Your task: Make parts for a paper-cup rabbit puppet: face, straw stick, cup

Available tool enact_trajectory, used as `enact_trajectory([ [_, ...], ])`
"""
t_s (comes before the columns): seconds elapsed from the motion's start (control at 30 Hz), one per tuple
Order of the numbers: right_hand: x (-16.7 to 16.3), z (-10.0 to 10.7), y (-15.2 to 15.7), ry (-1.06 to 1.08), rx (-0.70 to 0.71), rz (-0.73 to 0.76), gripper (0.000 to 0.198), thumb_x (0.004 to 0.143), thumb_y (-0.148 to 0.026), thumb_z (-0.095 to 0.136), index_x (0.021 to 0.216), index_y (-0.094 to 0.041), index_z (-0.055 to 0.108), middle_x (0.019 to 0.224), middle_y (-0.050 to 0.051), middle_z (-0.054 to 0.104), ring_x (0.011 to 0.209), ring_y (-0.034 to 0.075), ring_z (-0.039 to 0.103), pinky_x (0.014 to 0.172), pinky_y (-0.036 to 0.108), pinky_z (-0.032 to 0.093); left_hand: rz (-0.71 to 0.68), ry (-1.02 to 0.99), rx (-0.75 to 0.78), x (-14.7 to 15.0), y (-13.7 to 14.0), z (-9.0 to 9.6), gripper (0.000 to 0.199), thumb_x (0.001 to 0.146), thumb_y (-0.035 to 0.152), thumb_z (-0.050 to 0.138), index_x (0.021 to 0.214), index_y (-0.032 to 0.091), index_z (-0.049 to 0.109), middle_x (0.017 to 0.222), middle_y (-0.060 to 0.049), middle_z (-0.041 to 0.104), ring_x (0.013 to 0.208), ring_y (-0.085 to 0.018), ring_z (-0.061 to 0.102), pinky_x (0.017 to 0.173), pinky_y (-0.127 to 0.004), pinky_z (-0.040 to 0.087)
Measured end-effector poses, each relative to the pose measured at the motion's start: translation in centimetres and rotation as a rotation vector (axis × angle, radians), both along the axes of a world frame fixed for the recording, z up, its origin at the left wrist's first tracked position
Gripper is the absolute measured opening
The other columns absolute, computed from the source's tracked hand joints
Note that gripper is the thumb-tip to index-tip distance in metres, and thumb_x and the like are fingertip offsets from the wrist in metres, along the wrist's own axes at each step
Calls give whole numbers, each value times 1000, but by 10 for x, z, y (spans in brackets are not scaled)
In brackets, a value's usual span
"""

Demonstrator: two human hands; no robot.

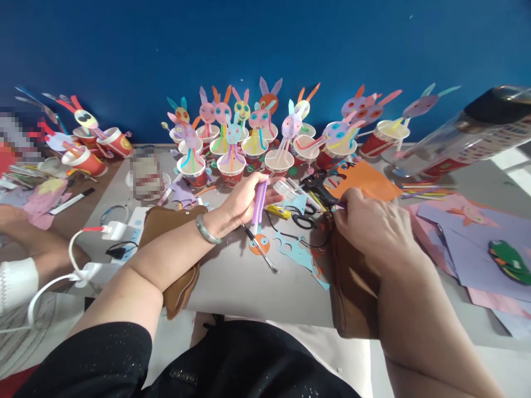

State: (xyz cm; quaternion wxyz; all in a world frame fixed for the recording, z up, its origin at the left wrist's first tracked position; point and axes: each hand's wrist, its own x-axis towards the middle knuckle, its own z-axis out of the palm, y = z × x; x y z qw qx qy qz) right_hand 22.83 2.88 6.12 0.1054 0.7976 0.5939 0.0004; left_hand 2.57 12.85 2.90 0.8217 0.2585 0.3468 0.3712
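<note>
My left hand [245, 202], with a jade-like bangle at the wrist, pinches a bundle of purple straws [260, 203] held upright over the table. Just below them lies an orange paper disc with blue eyes [259, 244], and a pen [262, 251] slants across it. My right hand [371, 226] is closed at the near end of a black glue gun [320, 187]; its fingertips are partly hidden. Between the hands lie black scissors [304, 220], a yellow cutter [279, 211] and light-blue paper scraps [301, 254].
Several red paper cups [231, 172] with paper rabbit heads line the blue wall. To the right are a clear bottle [452, 149], orange paper [360, 179] and purple sheets [468, 243]. Brown cloths [166, 232] lie under both arms. A white power strip [135, 232] and another person's arm [37, 237] are left.
</note>
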Motion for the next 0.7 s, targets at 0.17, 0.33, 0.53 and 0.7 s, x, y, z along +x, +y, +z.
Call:
enact_trajectory([
  [0.17,2,-14,2,524,531,29,19,81,-38,65,88,-25,53,75,4,68,69,22,62,66,33,44,-34,8,30,1,-3,1,12,92,19,53,79,18,55,95,-10,77,90,-20,77,87,-38,66],
  [0.33,-6,-41,10,938,645,270,34,73,-41,79,92,-26,55,58,-8,51,54,13,47,56,27,38,-100,-24,22,2,-11,5,21,96,16,48,76,17,56,94,-11,78,96,-20,78,95,-37,65],
  [0.53,-6,-50,12,921,617,429,21,77,-28,74,95,-23,64,58,-8,48,52,11,43,56,26,36,-119,-67,-8,4,-15,6,25,97,13,45,75,17,56,97,-12,80,100,-21,79,105,-42,61],
  [0.7,-4,-54,14,811,691,470,20,75,-26,70,94,-23,63,59,-7,51,54,13,49,57,27,38,-155,-66,25,2,-14,3,20,95,15,48,80,16,61,99,-11,79,94,-20,78,102,-39,62],
])
